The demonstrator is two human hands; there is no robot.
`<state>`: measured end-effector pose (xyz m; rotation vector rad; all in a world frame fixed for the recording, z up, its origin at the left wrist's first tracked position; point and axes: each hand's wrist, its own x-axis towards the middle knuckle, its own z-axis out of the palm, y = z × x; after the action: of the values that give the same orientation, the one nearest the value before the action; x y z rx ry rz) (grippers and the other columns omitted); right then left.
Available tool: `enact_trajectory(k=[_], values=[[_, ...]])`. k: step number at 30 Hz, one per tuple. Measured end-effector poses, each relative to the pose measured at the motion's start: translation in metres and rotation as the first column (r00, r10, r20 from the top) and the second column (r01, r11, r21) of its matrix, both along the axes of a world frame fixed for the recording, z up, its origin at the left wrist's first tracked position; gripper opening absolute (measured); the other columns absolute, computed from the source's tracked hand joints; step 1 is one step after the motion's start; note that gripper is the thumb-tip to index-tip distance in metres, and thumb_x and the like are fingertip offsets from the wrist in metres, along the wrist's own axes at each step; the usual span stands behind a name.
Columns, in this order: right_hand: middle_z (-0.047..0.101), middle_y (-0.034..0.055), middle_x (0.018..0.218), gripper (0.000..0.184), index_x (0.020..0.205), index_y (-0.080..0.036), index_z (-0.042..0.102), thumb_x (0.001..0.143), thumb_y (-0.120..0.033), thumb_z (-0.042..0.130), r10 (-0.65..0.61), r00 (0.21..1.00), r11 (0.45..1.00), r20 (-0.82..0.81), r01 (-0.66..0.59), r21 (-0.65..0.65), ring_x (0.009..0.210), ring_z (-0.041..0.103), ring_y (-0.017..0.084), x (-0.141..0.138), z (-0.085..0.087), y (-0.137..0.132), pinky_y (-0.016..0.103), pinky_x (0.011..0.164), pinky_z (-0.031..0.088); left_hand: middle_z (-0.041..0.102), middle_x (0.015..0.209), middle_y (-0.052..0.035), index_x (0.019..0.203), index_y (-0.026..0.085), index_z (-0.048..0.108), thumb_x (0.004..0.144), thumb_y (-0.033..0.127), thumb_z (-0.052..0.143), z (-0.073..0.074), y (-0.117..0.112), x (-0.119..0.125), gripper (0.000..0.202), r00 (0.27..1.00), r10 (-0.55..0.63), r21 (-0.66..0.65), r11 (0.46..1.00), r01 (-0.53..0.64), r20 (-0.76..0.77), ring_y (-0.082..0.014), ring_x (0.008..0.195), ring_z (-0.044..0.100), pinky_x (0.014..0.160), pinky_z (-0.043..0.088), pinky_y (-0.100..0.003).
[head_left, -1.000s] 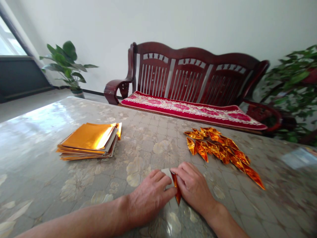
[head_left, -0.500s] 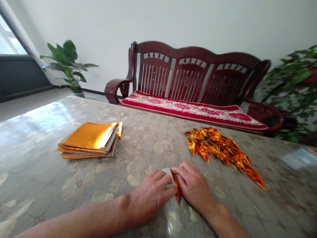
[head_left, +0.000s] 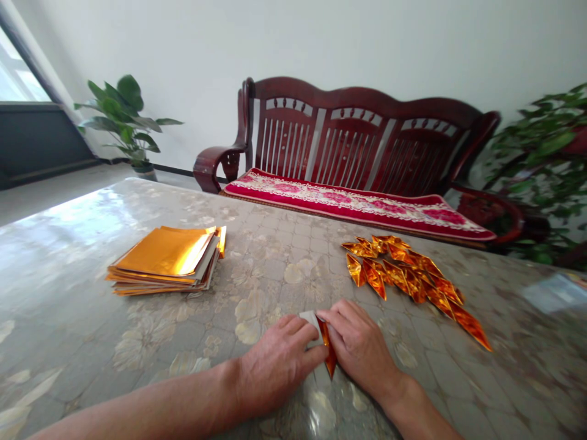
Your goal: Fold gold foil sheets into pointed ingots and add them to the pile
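L hand (head_left: 275,363) & R hand (head_left: 358,345) grip folded gold foil piece (head_left: 326,348) btwn fingers. Folded foil pile (head_left: 403,278) just past R fingers; foil sheet stack (head_left: 160,260) well left of L fingers.

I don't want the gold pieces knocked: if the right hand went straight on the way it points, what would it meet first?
The folded gold paper under its fingertips: the right hand already touches it. Just beyond, probably the left hand, though depth is hard to judge from this view.
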<state>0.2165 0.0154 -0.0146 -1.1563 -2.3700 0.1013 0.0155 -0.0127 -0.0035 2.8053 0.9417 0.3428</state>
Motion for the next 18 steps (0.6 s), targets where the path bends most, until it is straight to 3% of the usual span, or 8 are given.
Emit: enact_trajectory(k=[18], values=[[0.055, 0.0043, 0.081, 0.025, 0.098, -0.019, 0.067, 0.095, -0.011, 0.043, 0.024, 0.999, 0.998, 0.027, -0.025, 0.053, 0.080, 0.051, 0.020, -0.0003, 0.0001, 0.0003, 0.032, 0.073, 0.041, 0.057, 0.106, -0.0052, 0.106, 0.021, 0.056, 0.091, 0.018, 0.057, -0.0032, 0.0015, 0.0002, 0.015, 1.000, 0.007, 0.007, 1.000, -0.007, 0.012, -0.0243, 0.097, 0.052, 0.085, 0.048, -0.040]])
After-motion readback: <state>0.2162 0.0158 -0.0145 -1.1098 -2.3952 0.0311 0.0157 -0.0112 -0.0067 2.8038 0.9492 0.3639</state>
